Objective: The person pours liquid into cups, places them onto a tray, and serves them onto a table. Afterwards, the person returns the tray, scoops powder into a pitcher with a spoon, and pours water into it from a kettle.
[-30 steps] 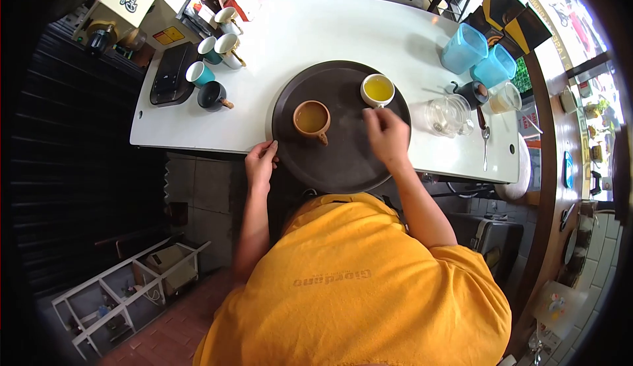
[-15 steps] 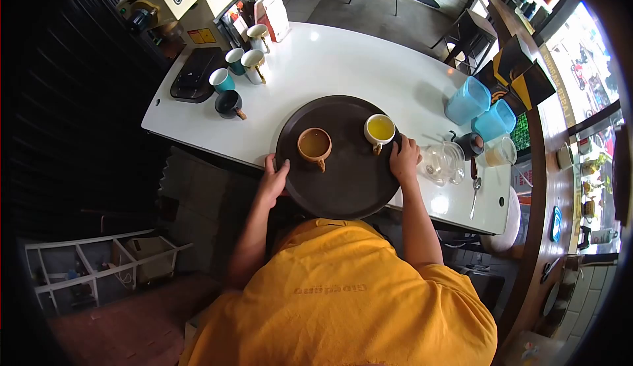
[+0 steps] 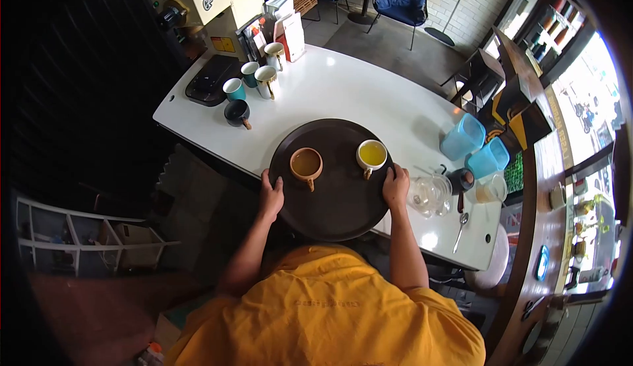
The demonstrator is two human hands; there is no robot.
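A round dark brown tray (image 3: 333,211) is held level in front of my body, its near part past the edge of the white table. My left hand (image 3: 270,198) grips its left rim, thumb on top and fingers below. On the opposite rim, my right hand (image 3: 395,186) has hold, its underside fingers partly hidden. A tan cup (image 3: 306,165) of brownish liquid stands upright on the tray's left half. To its right is a white cup (image 3: 372,156) with yellow-green liquid, close to my right hand. Both cup handles point towards me.
White table (image 3: 356,89) with several mugs (image 3: 265,81) at back left beside a black flat device (image 3: 210,79). At right stand blue containers (image 3: 463,137), clear glassware (image 3: 430,196), a spoon (image 3: 460,231) and a dark pot (image 3: 461,180). A wooden counter (image 3: 527,234) runs along the right.
In the view, the tray with both cups and my hands sits slightly lower and further left. The table has shifted down too, as my head view tilts up. Both hands keep their hold.
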